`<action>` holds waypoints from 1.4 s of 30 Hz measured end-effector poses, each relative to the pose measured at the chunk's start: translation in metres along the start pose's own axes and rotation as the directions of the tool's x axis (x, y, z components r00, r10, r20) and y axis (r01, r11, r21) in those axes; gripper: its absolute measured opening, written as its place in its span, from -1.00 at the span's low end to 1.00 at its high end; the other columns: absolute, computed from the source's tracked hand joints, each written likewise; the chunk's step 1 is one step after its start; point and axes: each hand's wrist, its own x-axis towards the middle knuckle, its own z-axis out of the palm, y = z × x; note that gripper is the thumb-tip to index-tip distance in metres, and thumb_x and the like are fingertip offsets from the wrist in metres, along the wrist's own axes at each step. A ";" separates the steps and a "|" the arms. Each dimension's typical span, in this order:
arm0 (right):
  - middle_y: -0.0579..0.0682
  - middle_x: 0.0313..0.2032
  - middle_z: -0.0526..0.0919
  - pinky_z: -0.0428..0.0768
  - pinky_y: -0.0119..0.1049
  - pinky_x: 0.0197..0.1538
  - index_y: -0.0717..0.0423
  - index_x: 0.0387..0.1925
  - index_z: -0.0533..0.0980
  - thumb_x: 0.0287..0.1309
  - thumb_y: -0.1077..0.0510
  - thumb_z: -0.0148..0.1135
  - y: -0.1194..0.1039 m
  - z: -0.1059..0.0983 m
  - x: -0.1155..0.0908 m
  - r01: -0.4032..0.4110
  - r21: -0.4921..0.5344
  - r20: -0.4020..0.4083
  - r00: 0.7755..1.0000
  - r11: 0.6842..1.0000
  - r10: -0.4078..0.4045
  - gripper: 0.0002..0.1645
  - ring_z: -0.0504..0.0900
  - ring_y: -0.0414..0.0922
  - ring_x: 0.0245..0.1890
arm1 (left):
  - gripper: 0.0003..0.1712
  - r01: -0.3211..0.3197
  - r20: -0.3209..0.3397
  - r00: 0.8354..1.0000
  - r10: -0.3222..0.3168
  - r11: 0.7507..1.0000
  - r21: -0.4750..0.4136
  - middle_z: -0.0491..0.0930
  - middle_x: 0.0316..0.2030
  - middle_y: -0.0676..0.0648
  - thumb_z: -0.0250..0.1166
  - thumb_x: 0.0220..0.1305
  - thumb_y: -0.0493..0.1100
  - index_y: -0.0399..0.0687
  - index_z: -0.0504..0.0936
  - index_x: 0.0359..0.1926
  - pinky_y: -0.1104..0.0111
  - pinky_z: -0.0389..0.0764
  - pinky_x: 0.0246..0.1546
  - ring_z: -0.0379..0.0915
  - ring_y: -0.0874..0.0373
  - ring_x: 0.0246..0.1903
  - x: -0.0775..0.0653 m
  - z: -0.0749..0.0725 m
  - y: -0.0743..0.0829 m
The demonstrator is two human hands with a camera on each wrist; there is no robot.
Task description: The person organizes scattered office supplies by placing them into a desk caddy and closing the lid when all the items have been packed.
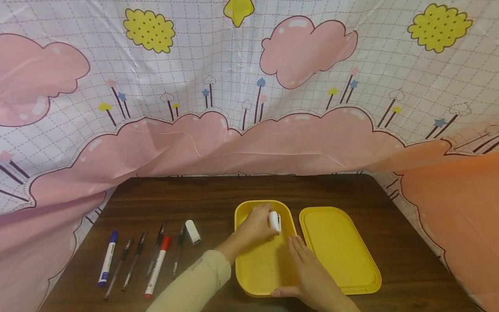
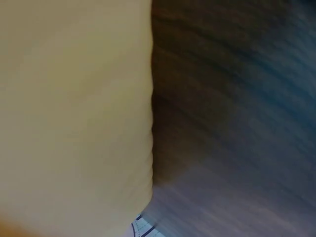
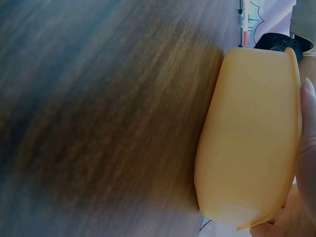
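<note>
Over the far part of a yellow plastic box (image 1: 265, 268), my left hand (image 1: 255, 225) grips a small white stapler (image 1: 274, 222) between thumb and fingers. A pale sleeve (image 2: 74, 108) fills much of the left wrist view, hiding that hand there. My right hand (image 1: 312, 275) rests against the box's right rim with its fingers extended, the thumb on the near rim. In the right wrist view, the outside wall of the box (image 3: 247, 138) shows with the right thumb (image 3: 308, 113) beside its rim.
A yellow lid (image 1: 343, 251) lies flat right of the box. To the left lie a blue-capped marker (image 1: 107, 260), a red-capped marker (image 1: 157, 268), several clear pens (image 1: 134, 262) and a white block-like piece (image 1: 192, 232). A patterned cloth (image 1: 241, 143) hangs behind the brown table (image 1: 202, 195).
</note>
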 end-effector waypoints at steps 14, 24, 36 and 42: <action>0.32 0.41 0.20 0.23 0.12 0.38 0.39 0.38 0.17 -0.26 -0.68 0.07 -0.002 -0.001 0.000 0.012 -0.011 -0.006 1.000 1.000 -0.012 0.47 0.17 0.22 0.44 | -0.40 0.071 -0.020 0.997 -0.071 0.997 -0.005 0.47 -0.16 -0.05 0.58 -0.14 -0.16 -0.15 0.48 -0.06 0.39 0.54 -0.17 0.37 0.17 -0.24 0.004 0.016 -0.019; 0.29 0.42 0.19 -0.05 -0.28 0.51 0.37 0.39 0.17 -0.28 -0.69 0.08 -0.002 0.003 0.000 -0.015 -0.021 -0.001 1.000 1.000 0.015 0.47 0.15 0.17 0.46 | -0.36 0.104 -0.026 0.994 -0.104 0.994 -0.015 0.44 -0.08 -0.07 0.58 -0.13 -0.14 -0.12 0.51 0.01 0.35 0.56 -0.16 0.40 0.15 -0.20 0.005 0.017 -0.022; 0.30 0.41 0.21 0.28 0.12 0.36 0.38 0.37 0.18 -0.27 -0.68 0.08 -0.004 0.002 0.002 -0.014 -0.026 -0.006 1.000 1.000 0.014 0.46 0.17 0.20 0.44 | -0.22 0.148 -0.065 0.987 -0.147 0.989 0.014 0.44 0.03 -0.14 0.62 -0.20 -0.11 -0.14 0.46 0.08 0.24 0.60 -0.03 0.49 0.06 -0.11 0.007 0.019 -0.027; 0.33 0.41 0.20 0.27 0.13 0.37 0.41 0.37 0.17 -0.25 -0.68 0.06 -0.004 0.001 0.002 -0.008 -0.024 0.008 1.000 1.000 0.008 0.47 0.16 0.22 0.44 | -0.24 0.135 -0.088 0.987 -0.135 0.991 0.000 0.45 0.01 -0.11 0.60 -0.17 -0.09 -0.13 0.47 0.08 0.25 0.61 -0.02 0.49 0.06 -0.09 0.006 0.017 -0.024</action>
